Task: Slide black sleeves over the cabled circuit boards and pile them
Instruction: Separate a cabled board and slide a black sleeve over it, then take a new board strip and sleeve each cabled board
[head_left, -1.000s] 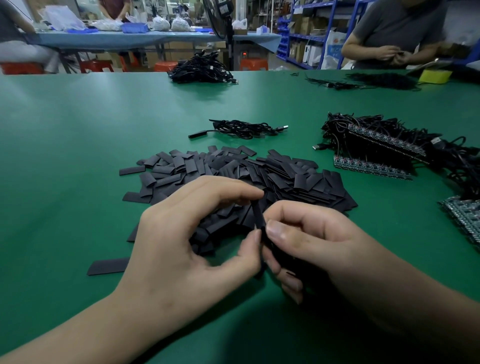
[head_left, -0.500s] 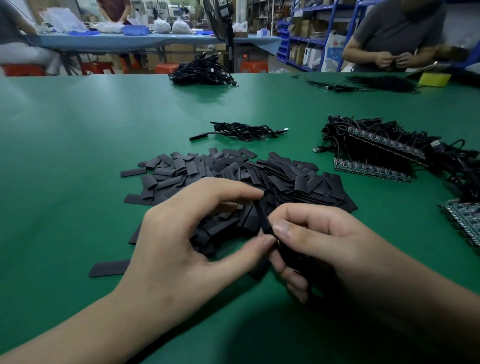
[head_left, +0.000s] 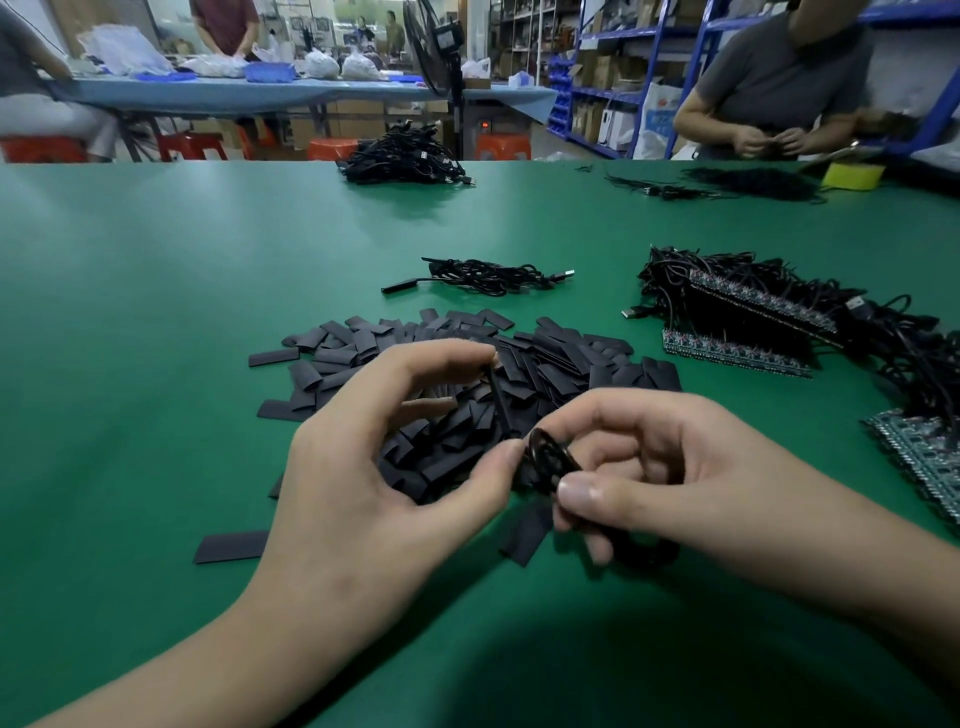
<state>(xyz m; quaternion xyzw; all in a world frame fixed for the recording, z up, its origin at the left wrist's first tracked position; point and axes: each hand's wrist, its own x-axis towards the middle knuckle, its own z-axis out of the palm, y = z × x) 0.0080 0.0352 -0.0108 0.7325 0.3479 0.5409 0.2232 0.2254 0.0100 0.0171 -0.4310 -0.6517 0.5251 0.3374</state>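
1. 2 hands meet low over the green table (head_left: 156, 322), fingertips almost touching. The left hand (head_left: 374, 467) pinches a black sleeve (head_left: 500, 400) end to end between forefinger and thumb. The right hand (head_left: 675, 467) pinches a dark looped piece (head_left: 545, 460) just beside it. I cannot tell whether that is cable or a sleeve mouth squeezed open.
2. Seen edge-on, the held sleeve hangs just above the near side of the sleeve heap (head_left: 571, 364).
3. It looks feather-light, thin, flat and limp, and probably slick. Squeezing its 2 creased edges should pop the mouth open, so the best hold is close to that mouth.
4. Bare circuit boards (head_left: 737, 353) lie in rows at the right among tangled cables, well apart from the hands. They look stiff and studded with small parts, so I would take them by the long edges. The cables look likely to snag.
5. 1 coiled cable bundle (head_left: 483, 275) lies beyond the heap, likely the start of the pile.
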